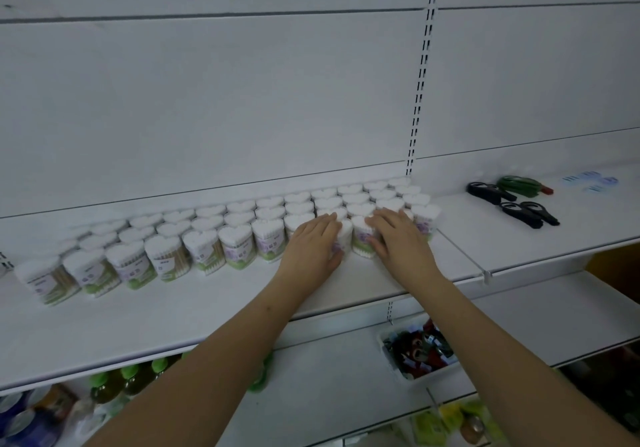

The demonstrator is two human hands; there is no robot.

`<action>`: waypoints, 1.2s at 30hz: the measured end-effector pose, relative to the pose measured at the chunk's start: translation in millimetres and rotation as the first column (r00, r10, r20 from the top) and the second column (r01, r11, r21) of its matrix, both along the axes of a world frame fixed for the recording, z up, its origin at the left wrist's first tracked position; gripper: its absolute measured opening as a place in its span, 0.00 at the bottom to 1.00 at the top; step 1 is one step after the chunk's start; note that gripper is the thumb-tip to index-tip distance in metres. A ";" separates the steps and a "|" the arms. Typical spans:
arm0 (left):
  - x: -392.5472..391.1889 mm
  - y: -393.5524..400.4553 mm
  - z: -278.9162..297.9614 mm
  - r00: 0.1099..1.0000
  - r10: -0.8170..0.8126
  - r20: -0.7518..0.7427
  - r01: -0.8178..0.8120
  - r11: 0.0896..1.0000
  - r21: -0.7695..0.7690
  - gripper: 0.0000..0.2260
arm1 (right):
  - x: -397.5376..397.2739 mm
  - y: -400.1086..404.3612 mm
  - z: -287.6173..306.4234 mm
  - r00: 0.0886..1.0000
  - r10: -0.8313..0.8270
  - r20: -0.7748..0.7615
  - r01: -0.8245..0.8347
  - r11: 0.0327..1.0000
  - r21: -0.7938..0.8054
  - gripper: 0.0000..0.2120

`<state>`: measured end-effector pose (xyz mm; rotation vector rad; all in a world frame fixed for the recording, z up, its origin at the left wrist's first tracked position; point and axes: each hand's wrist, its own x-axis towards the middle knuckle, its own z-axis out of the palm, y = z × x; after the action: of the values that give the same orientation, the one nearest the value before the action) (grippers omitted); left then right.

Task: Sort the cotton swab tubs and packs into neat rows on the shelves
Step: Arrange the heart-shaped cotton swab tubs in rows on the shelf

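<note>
Left hand [313,244] and right hand [398,237] flat, fingers straight, gripping nothing, pressing two white heart-lidded clear plastic swab tubs [362,238]; push evenly toward white shelf [207,308] back edge, fronts flush

Swab tubs [239,235] stand in rows on the shelf [207,311], scissors [519,204] to their right.

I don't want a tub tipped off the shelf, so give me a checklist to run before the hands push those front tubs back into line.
1. Left hand rests on a front-row tub: ok.
2. Right hand rests on the neighbouring tub: ok.
3. Tubs under the hands upright: ok.
4. Front row straight: not ok, the left-end tubs sit further forward and lean.
5. Room behind the two tubs: cannot tell, the rows there look tightly packed.
6. Black tools apart from the tubs: ok.
</note>
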<state>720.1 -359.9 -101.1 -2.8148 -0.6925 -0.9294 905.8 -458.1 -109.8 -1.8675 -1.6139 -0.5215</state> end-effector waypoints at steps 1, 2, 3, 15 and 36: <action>0.6 -0.5 1.8 1.000 0.003 -0.005 -0.003 1.000 0.001 0.22 | 0.3 0.2 1.7 1.000 0.006 -0.015 -0.006 1.000 -0.024 0.13; 1.4 -1.0 3.6 1.000 0.006 -0.010 -0.006 1.000 -0.001 0.21 | 0.2 -0.2 3.8 1.000 0.006 -0.020 -0.007 0.999 -0.044 0.13; 2.1 -1.6 5.2 1.000 0.010 -0.014 -0.010 1.000 -0.007 0.20 | -0.3 -0.6 5.9 1.000 0.006 -0.024 -0.007 0.998 -0.055 0.14; -23.2 -16.2 12.2 0.999 0.036 0.004 -0.035 0.985 -0.171 0.39 | -15.4 -4.0 39.4 0.995 -0.102 0.001 0.099 0.969 -0.228 0.34; -473.9 -35.4 -16.1 0.492 0.808 0.325 -0.589 0.583 -0.559 0.30 | -530.8 175.2 123.8 0.581 0.735 -0.349 -0.791 0.611 -0.031 0.28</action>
<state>246.2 -395.3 -117.2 -1.9973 -2.1328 -1.5105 375.0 -282.8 13.9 -1.0679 -2.0785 0.3079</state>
